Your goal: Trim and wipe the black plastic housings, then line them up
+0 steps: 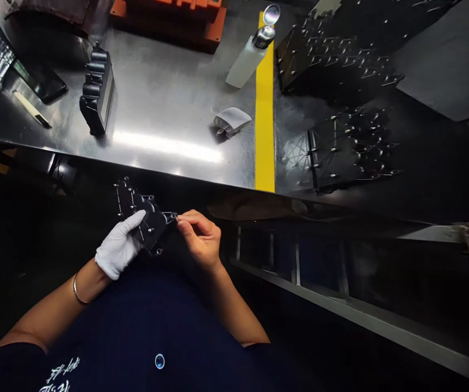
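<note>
A black moulded plastic part (153, 220) with small lugs and pins is held in front of my body, just below the table edge. My left hand (120, 245), in a white glove, grips it from the left, thumb lying across its face. At the part's right end, my bare right hand (202, 237) pinches with thumb and forefinger close to a protruding lug. Whether something small sits between those fingertips cannot be made out.
On the metal table (156, 103) stand a ribbed black part (97, 90), a folded white paper (232, 121), a white bottle (246, 60) with its cap flipped up, and an orange block (169, 24). Right of the yellow tape (265, 109) lie several black parts (352, 147). A cutter (31, 109) lies left.
</note>
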`<state>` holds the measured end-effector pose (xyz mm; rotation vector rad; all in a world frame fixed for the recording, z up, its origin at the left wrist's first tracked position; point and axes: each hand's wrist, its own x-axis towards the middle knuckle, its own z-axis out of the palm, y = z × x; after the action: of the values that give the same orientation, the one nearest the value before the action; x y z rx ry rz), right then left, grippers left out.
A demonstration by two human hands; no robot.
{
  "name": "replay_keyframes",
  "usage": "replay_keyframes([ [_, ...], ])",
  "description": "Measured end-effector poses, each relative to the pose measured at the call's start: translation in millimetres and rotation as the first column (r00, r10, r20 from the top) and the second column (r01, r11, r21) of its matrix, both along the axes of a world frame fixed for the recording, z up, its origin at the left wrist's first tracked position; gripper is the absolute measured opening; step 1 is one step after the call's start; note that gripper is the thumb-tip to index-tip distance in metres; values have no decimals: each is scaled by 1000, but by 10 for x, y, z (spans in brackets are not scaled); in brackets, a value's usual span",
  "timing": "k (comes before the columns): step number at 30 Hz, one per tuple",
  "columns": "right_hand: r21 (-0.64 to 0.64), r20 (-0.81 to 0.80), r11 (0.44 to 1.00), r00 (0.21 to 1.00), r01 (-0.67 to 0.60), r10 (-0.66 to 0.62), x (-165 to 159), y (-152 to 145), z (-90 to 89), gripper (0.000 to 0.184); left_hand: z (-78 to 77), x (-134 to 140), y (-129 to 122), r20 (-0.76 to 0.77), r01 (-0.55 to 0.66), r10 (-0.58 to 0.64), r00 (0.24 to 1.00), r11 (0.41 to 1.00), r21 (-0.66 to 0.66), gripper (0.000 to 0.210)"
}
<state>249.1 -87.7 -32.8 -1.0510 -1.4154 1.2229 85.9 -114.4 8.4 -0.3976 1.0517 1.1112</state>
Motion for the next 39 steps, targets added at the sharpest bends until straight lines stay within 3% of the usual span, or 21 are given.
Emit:
replay_keyframes([
  [3,1,9,1000,1000,26,-26,-2,27,-42,19,1,-33,-61,-17,116,-115,993,991,63,11],
  [6,-41,74,999,997,4,-1,54,42,-44,26,26,-86,-124,-80,292,-281,956,932,216,19],
  [9,-10,187,983,965,-186,184,165,46,29,40,39,-167,-136,-239,373,-303,923,855,359,33],
  [11,98,248,922,906,-375,342,228,50,100,46,26,-228,-120,-321,412,-297,899,823,391,37],
  [13,225,304,822,839,-524,452,261,60,159,49,1,-275,-102,-370,461,-320,872,790,404,43],
  [15,281,351,740,783,-611,514,270,74,192,51,-27,-289,-94,-389,506,-356,850,759,410,47],
  [17,270,397,704,742,-657,541,272,91,200,52,-50,-270,-96,-385,509,-361,849,754,415,46],
  [20,259,467,718,734,-646,492,281,117,192,56,-73,-202,-110,-340,455,-333,879,799,394,37],
  [24,360,494,787,818,-501,295,275,138,172,52,-105,-115,-135,-267,376,-298,917,869,321,31],
  [27,411,510,787,831,-461,220,261,138,147,53,-132,-66,-150,-228,307,-251,941,916,259,29],
  [34,371,486,851,858,-372,164,276,127,149,49,-170,35,-156,-171,243,-206,963,941,234,25],
  [37,371,484,824,847,-427,221,287,142,164,51,-180,-17,-142,-183,240,-197,963,939,247,27],
  [39,379,388,811,872,-445,298,312,174,162,46,-183,-101,-136,-119,280,-259,959,930,238,27],
])
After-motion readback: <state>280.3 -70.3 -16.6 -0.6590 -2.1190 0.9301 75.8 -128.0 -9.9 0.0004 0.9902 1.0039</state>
